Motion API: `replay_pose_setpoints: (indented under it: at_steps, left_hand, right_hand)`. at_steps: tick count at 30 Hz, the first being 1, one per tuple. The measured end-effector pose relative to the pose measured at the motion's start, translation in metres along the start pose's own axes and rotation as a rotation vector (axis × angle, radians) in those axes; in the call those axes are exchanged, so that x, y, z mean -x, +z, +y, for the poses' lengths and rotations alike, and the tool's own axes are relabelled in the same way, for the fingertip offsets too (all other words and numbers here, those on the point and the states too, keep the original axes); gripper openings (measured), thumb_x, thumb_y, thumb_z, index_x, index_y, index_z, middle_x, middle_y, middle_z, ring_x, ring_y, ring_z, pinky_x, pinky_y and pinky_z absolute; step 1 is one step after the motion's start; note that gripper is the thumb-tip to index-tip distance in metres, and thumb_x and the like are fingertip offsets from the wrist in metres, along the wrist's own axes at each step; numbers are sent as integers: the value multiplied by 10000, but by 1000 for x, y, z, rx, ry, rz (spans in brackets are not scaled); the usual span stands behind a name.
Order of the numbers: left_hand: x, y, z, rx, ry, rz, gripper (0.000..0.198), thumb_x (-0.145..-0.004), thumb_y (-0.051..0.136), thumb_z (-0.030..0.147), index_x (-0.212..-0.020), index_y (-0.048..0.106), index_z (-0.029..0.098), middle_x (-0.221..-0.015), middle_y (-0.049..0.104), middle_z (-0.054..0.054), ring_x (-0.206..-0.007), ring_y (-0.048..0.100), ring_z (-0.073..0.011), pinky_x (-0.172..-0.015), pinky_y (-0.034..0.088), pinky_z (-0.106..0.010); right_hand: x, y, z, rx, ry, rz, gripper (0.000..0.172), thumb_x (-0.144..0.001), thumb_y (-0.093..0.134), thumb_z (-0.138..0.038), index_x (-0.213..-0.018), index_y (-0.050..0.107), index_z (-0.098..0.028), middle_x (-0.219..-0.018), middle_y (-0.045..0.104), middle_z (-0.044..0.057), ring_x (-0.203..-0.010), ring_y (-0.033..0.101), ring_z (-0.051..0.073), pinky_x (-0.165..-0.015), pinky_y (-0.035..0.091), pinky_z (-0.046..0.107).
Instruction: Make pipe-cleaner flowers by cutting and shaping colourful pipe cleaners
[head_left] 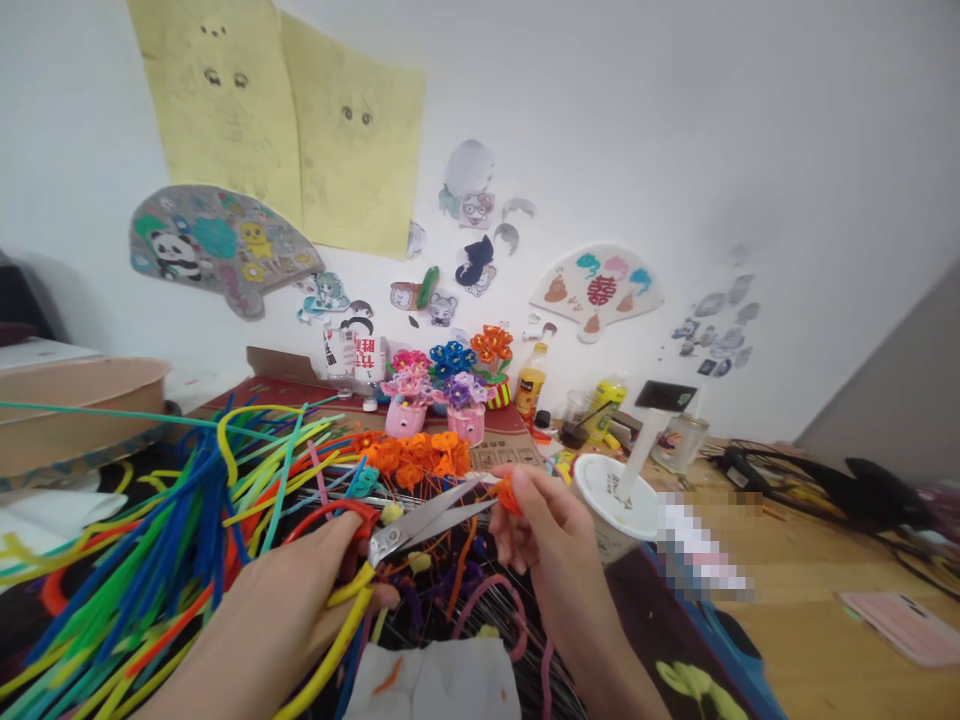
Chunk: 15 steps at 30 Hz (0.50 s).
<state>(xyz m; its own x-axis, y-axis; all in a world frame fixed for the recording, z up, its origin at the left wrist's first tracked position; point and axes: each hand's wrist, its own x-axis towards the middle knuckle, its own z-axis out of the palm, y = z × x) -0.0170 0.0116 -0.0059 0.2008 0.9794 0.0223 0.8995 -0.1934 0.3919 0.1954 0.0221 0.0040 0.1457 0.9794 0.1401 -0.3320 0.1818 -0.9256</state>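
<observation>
My left hand point(300, 590) is wrapped around a pair of scissors point(401, 535) with a red handle; a yellow strip runs by the fingers. Its blades stand apart and point right, their tips close to an orange fuzzy piece point(508, 494). That curled piece, which looks like pipe cleaner, is pinched between the thumb and fingers of my right hand point(551, 530). Whether a blade touches it, I cannot tell. Just behind the scissors lies a cluster of orange pipe-cleaner flowers point(420, 458) with thin wire stems. Below the blades are dark stems and a curved mauve pipe cleaner point(491, 600).
Loose coloured pipe cleaners point(172, 530) spread across the left. A white-lidded cup point(611, 490) stands right of my right hand. Behind are finished flower pots point(406, 418), a yellow-capped bottle point(531, 380) and a glass jar point(681, 440). White paper point(435, 680) lies in front.
</observation>
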Motion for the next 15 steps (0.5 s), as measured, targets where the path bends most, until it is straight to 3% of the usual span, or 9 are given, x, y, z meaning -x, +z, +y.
replay_pose_setpoints:
  at_steps: [6, 15]
  left_hand:
    - [-1, 4, -4, -27, 26, -49, 249, -852, 416, 433, -919, 563, 243, -901, 766, -96, -834, 732, -317, -690, 500, -364]
    - [-1, 11, -8, 30, 69, 29, 210, -843, 504, 427, -793, 602, 248, -764, 760, -52, -682, 716, -240, -625, 489, -276]
  right_hand:
    - [1, -2, 1, 24, -16, -24, 435, -749, 741, -576, -806, 667, -151, -534, 590, -32, -367, 467, 48, -342, 282, 136]
    - [1, -3, 5, 11, -78, -90, 399, -803, 712, -551, -850, 683, -156, -579, 590, -26, -421, 473, 48, -397, 310, 148]
